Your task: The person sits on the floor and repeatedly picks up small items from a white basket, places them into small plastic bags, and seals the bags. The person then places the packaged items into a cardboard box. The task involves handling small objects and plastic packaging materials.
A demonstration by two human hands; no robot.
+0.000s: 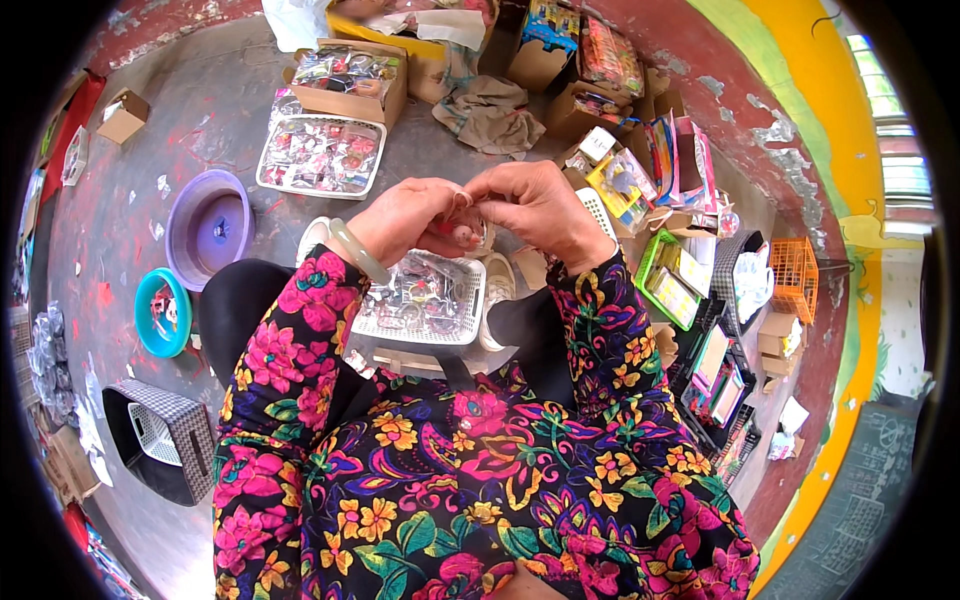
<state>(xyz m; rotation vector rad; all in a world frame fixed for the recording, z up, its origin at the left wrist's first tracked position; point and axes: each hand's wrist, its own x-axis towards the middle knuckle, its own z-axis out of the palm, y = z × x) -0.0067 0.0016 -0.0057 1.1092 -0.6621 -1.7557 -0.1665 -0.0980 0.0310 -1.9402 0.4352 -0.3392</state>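
In front of my chest, my left hand [412, 215] and my right hand [540, 208] meet with bent fingers. Between them is a small clear plastic packet [464, 232] with pinkish pieces inside; its exact contents are too small to make out. The left fingers support it from below and the side, while the right thumb and forefinger pinch its upper edge. Below my hands, between my feet, stands a white plastic basket [418, 330] filled with small clear packets [428, 288]. A pale bangle [360, 252] circles my left wrist.
Ahead lie a white tray [262, 176] of packets and a cardboard box [398, 92]. At left are a purple basin [178, 232], a teal basin [184, 318] and a checked bin [190, 440]. To the right stand a green basket [650, 262], an orange crate [795, 275] and several boxes.
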